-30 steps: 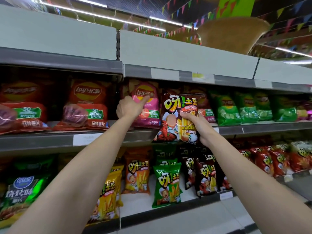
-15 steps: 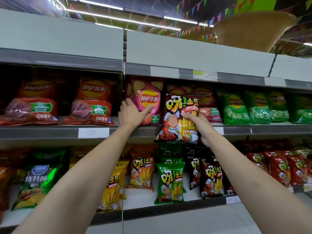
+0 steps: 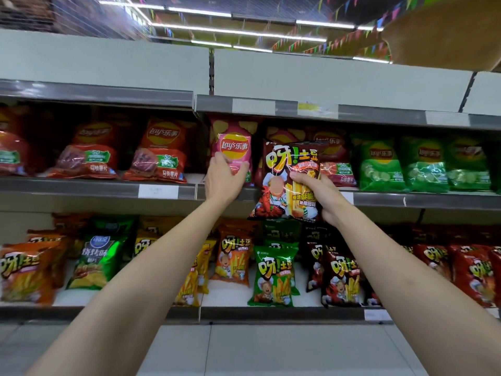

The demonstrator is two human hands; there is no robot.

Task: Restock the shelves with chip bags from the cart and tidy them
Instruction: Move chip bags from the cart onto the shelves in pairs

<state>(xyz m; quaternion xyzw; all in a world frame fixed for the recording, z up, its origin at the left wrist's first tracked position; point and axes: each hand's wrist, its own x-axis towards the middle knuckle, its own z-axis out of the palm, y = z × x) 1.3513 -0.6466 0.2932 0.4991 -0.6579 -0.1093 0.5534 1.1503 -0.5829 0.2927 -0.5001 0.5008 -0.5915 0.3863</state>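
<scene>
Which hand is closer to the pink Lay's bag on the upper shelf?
Left. The left hand touches the pink Lay's bag at its lower front; the right hand is off to its right, gripping the dark fries bag.

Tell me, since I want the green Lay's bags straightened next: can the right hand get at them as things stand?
Probably not yet. The right hand grips the dark fries bag, so it has no free fingers. The green Lay's bags stand at the shelf front to its right with nothing before them.
</scene>
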